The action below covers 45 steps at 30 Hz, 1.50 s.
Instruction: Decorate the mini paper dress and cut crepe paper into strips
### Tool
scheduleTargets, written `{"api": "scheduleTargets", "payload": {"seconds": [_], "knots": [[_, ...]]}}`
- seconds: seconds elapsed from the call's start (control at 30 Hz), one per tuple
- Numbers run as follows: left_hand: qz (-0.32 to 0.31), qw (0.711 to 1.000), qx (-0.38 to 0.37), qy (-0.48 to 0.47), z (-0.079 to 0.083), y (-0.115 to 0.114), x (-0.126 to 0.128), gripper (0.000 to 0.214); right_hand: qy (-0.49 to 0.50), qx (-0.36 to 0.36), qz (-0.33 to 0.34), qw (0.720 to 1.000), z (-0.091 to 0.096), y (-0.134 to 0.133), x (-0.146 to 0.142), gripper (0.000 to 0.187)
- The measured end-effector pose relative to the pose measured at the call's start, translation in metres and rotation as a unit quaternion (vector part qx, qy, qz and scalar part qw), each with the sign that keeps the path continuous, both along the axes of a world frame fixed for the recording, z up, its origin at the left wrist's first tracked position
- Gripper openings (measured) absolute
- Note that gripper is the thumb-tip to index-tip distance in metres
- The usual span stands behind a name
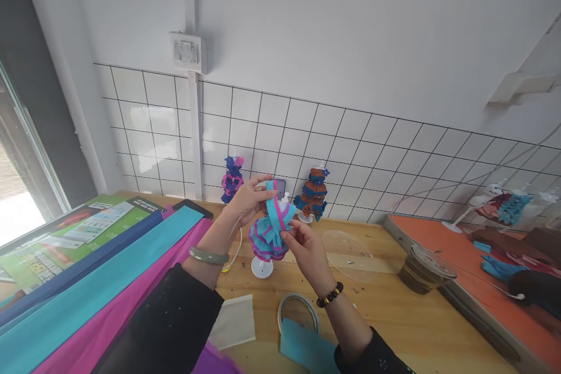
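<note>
In the middle of the head view a small white dress form (262, 267) stands upright on its round base. It wears a ruffled light-blue dress (267, 239) with pink edging. A light-blue strip with a pink band (275, 213) lies diagonally over its bodice and loops up past the shoulder. My left hand (250, 200) pinches the strip's raised upper part between thumb and fingers. Lower down, on the right, my right hand (304, 245) has thumb and finger closed on the strip at the waist.
Two more dressed forms, one blue and pink (232, 181), one brown and blue (312, 193), stand by the tiled wall. Tape roll (280, 304), blue sheet (304, 345) and pale sheet (234, 321) lie in front. Lidded tub (423, 269) at right; long blue sheets (109, 272) at left.
</note>
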<state>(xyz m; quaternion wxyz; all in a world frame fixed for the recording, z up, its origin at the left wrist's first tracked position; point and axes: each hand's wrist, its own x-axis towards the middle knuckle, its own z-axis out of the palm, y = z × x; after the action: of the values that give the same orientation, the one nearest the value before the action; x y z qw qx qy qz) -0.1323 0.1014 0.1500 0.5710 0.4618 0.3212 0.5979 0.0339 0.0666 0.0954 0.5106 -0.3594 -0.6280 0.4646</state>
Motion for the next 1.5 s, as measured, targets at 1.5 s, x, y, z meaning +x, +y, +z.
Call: {"api": "scheduleTargets", "payload": {"seconds": [1.5], "knots": [[0.236,0.929,0.225,0.173,-0.005,-0.011,0.002,0.055,-0.041,0.019,-0.054,0.998,0.032,-0.045,-0.002,0.020]]}}
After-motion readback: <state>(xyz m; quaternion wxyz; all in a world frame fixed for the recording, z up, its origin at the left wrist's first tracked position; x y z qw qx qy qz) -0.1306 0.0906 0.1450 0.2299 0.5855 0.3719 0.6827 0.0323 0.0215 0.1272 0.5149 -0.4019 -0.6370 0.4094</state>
